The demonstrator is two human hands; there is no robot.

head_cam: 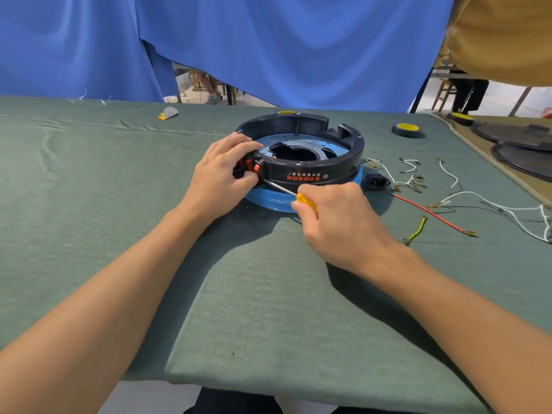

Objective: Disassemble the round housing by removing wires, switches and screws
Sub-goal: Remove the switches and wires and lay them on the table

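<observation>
Head view, centre frame: round housing [328, 171] sits on green cloth [119, 234]. Left hand [222, 174] curls round the red switch [249, 168] at its left rim, steadying it. Right hand [337, 216] grips a yellow-handled screwdriver [280, 189], tip at the switch, likely prying. Freed wires [448, 174] lie at right.

Bare forearms [104, 294] lead to the left hand [221, 174] and right hand [337, 216]; dark clothing [236, 403] shows below the surface [89, 204] edge.
</observation>
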